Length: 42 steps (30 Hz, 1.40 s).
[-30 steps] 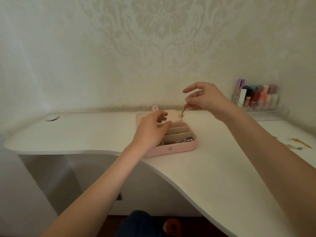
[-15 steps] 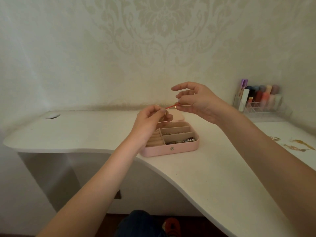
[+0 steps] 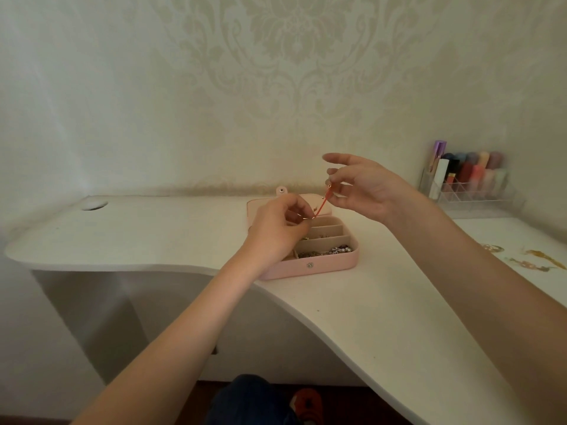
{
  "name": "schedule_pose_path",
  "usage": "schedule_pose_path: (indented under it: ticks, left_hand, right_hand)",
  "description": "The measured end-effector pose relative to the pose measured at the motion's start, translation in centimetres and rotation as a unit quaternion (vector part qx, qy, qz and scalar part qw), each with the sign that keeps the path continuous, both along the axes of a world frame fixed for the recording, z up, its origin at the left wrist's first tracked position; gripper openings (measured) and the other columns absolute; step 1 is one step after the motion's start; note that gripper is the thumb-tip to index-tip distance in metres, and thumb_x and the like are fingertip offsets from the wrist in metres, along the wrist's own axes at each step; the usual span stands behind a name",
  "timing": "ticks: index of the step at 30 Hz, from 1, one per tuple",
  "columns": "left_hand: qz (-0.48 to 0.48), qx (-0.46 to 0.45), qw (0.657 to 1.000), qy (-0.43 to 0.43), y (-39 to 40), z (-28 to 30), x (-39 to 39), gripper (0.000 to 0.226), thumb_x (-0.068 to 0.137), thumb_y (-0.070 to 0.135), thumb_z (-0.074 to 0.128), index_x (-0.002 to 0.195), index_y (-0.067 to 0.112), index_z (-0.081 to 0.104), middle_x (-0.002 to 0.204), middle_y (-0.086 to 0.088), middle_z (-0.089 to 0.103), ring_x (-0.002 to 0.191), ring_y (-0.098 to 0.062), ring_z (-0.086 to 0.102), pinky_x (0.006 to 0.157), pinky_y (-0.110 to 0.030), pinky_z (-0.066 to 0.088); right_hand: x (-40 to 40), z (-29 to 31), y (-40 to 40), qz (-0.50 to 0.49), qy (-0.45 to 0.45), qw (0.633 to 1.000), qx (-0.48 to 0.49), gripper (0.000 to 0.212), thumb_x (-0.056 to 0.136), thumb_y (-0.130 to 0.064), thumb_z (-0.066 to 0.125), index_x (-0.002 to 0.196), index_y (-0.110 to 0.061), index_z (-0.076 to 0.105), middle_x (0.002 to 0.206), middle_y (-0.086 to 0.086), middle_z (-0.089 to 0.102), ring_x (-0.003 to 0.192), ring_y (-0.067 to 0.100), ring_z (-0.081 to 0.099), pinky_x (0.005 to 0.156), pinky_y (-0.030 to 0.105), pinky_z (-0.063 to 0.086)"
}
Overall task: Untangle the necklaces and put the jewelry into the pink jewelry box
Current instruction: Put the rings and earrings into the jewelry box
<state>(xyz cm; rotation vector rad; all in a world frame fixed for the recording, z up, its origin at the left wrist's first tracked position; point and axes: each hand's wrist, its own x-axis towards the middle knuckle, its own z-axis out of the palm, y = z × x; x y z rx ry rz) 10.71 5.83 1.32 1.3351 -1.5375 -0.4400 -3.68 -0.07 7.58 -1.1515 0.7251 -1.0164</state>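
A thin red cord [image 3: 321, 205] is held stretched between 2 hands above the open pink jewelry box [image 3: 325, 265]. Its lower end is pinched by the curled fingers and thumb of the left hand [image 3: 280, 230]; its upper end, where a small gold clasp is seen, is pinched by the thumb and a bent finger of the right hand [image 3: 362, 187]. The other fingers of the right hand are spread loosely, with 1 pointed out to the left. The cord is slanted, rising from the left hand up to the right hand.

The box is placed directly below and just beyond the left hand, on the white desk [image 3: 383, 317], and its near left part is hidden by that hand and wrist. 1 lid [image 3: 319, 200] is laid back flat behind the hands, with 1 round snap tab at its far edge. At least 3 long compartments are seen right of the left hand; small metal jewelry [image 3: 331, 251] is gathered in the nearest 1, and more small pieces are seen in the next.

Well to the right of the right hand, 1 clear organizer [image 3: 469, 191] of cosmetics is set against the wall. Nearer, under the right forearm's far side, several gold chains [image 3: 534, 259] are laid loose on the desk; their count cannot be told. 1 round hole [image 3: 94, 204] is seen in the desk far left of the left hand.
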Motion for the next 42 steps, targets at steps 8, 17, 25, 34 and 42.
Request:
schedule_pose_path:
  ticks: [8,17,25,34,42]
  left_hand:
    - [0.028,0.006,0.999,-0.03,0.2,0.1,0.1,0.021,0.079,0.003,0.065,0.073,0.023,0.06,0.073,0.002,0.061,0.067,-0.01,0.054,0.063,-0.018,0.046]
    - [0.059,0.001,0.956,-0.286,-0.2,-0.2,0.2,0.016,0.083,0.008,0.055,0.084,0.021,0.066,0.081,0.006,0.051,0.087,-0.019,0.051,0.082,-0.042,0.047]
    - [0.034,0.033,0.95,-0.309,0.0,-0.1,1.1,0.017,0.087,0.015,0.052,0.083,0.011,0.069,0.081,-0.002,0.059,0.082,-0.019,0.054,0.073,-0.03,0.046]
    - [0.129,0.137,0.976,-0.111,-0.4,-0.8,4.7,0.053,0.089,0.034,0.058,0.134,0.008,0.045,0.136,-0.012,0.05,0.12,-0.027,0.048,0.1,-0.033,0.037]
    - [0.052,0.22,0.97,-0.084,-1.6,-0.4,2.8,0.069,0.087,0.041,0.061,0.14,0.005,0.034,0.145,-0.013,0.039,0.13,-0.027,0.04,0.098,-0.029,0.032]
  right_hand:
    - [-0.5,-1.1,-0.9,-0.096,0.195,0.958,-0.187,0.024,0.082,0.013,0.059,0.089,-0.009,0.064,0.076,0.005,0.052,0.063,0.015,0.055,0.059,0.02,0.056]
    - [-0.7,-1.9,-1.6,-0.053,0.491,0.819,-0.293,0.026,0.075,0.007,0.064,0.078,-0.018,0.066,0.062,-0.001,0.057,0.051,0.01,0.053,0.041,0.013,0.038]
    - [-0.7,-2.5,-1.8,-0.019,0.537,0.777,-0.326,0.012,0.08,-0.008,0.065,0.083,-0.02,0.068,0.068,-0.005,0.051,0.059,0.005,0.047,0.048,0.017,0.033]
    - [-9.7,-1.8,-3.3,-0.262,0.554,0.741,-0.275,0.006,0.085,-0.018,0.064,0.084,-0.014,0.068,0.082,0.005,0.065,0.077,0.021,0.06,0.065,0.027,0.047]
    - [-20.3,-3.8,0.8,-0.361,0.68,0.622,-0.142,0.011,0.087,-0.025,0.065,0.093,-0.022,0.073,0.105,0.007,0.07,0.099,0.031,0.062,0.085,0.039,0.049]
